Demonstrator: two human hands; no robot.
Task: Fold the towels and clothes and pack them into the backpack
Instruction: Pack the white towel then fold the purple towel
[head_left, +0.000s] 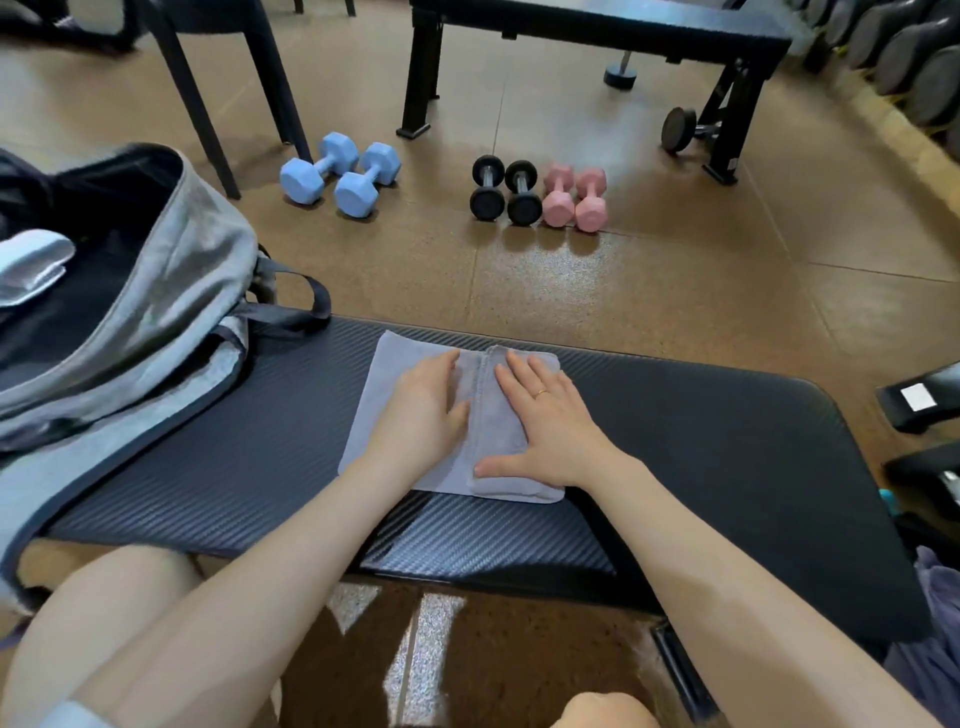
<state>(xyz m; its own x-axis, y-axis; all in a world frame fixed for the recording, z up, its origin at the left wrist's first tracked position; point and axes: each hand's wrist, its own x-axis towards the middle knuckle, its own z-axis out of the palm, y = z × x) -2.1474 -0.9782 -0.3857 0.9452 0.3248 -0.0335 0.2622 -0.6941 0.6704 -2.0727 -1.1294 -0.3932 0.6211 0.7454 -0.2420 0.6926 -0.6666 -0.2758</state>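
A light grey-blue towel (387, 395) lies partly folded on the black padded bench (701, 447), its right part doubled over toward the middle. My left hand (423, 402) rests flat on the towel's left half, fingers straight. My right hand (545, 421) presses flat on the folded flap, thumb spread along its near edge. A grey backpack (171, 291) with dark trim lies unzipped at the bench's left end, showing a dark lining and a white folded item (34, 265) inside.
Blue dumbbells (340, 174), black dumbbells (504, 189) and pink dumbbells (574, 197) sit on the brown floor beyond the bench. A second black bench (597, 31) and chair legs stand farther back. Purple cloth (935, 649) shows at the right edge.
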